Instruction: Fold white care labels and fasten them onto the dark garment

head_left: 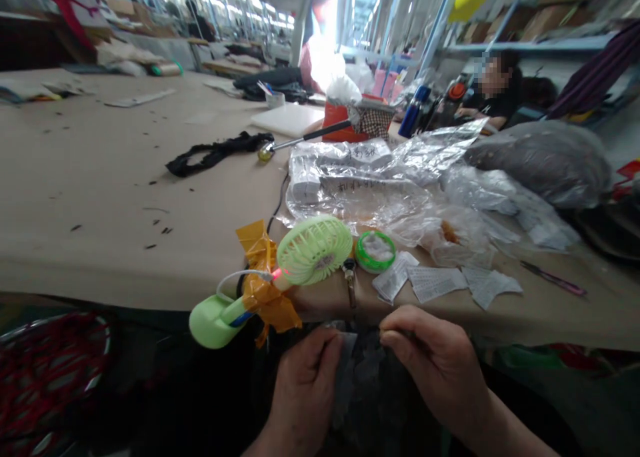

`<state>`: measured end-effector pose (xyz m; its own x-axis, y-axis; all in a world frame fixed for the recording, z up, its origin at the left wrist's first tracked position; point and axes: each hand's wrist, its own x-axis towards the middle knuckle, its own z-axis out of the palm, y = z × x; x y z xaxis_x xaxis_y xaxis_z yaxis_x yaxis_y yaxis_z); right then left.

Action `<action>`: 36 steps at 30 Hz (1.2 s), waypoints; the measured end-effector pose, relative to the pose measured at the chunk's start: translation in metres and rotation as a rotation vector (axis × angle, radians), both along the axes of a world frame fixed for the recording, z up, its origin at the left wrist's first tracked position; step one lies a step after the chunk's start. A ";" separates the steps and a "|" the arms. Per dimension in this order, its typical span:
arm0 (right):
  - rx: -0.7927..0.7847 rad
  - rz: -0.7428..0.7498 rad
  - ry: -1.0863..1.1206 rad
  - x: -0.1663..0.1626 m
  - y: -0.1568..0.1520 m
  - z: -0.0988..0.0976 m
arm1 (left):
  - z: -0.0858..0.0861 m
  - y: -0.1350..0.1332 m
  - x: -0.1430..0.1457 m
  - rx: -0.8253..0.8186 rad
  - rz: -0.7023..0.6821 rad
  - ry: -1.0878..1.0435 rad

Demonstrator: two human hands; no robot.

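Note:
At the table's near edge, my left hand [307, 383] is closed, its thumb and forefinger pinching a dark, sheer-looking piece of fabric [367, 377] with a pale translucent edge. The fabric hangs over my lap between both hands. Just to the right, my right hand [443, 367] holds thumb and forefinger pressed together; anything between those tips is too small to make out. A light green fan [315, 250], bound with orange-brown tape [270, 303], stands at the edge above my left hand. Beyond my hands sits a round green container [375, 251] of white fluffy material.
Several printed paper slips [437, 281] and pink-handled tweezers [553, 278] lie at the right. Clear plastic bags [360, 190] spread behind them. A black cloth strip [215, 153] rests on the tabletop [100, 230]. Another person [493, 90] sits at the far right.

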<state>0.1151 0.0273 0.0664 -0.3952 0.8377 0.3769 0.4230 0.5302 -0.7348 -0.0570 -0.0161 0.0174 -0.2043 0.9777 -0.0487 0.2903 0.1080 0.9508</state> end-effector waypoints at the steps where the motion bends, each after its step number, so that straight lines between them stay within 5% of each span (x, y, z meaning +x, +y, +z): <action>1: 0.098 -0.012 -0.030 0.002 0.005 0.005 | -0.005 0.000 -0.001 -0.012 0.009 -0.014; 5: 0.449 -0.114 -0.280 0.007 0.040 0.018 | -0.024 0.001 -0.007 -0.045 0.025 -0.097; 10: 0.458 -0.199 -0.566 0.007 0.069 0.011 | -0.030 -0.004 -0.009 -0.088 -0.004 -0.047; 16: 0.493 -0.193 -0.276 0.025 0.057 -0.003 | -0.030 -0.006 -0.006 -0.124 -0.021 -0.015; 23: 0.516 -0.189 -0.512 0.034 0.026 -0.037 | -0.034 -0.007 0.006 -0.186 -0.054 -0.045; 27: 0.572 -0.225 -0.414 0.034 0.023 -0.048 | -0.042 -0.011 0.017 -0.177 -0.112 -0.086; 33: 0.590 -0.175 -0.224 0.040 0.030 -0.049 | -0.033 -0.006 0.036 -0.256 -0.148 -0.271; 36: 0.598 -0.104 -0.161 0.044 0.024 -0.047 | -0.018 0.000 0.047 -0.388 -0.157 -0.614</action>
<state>0.1594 0.0517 0.0191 -0.4136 0.5376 0.7348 0.5754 0.7798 -0.2466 -0.0102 -0.0158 -0.0002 0.1111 0.8825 -0.4570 -0.2413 0.4700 0.8490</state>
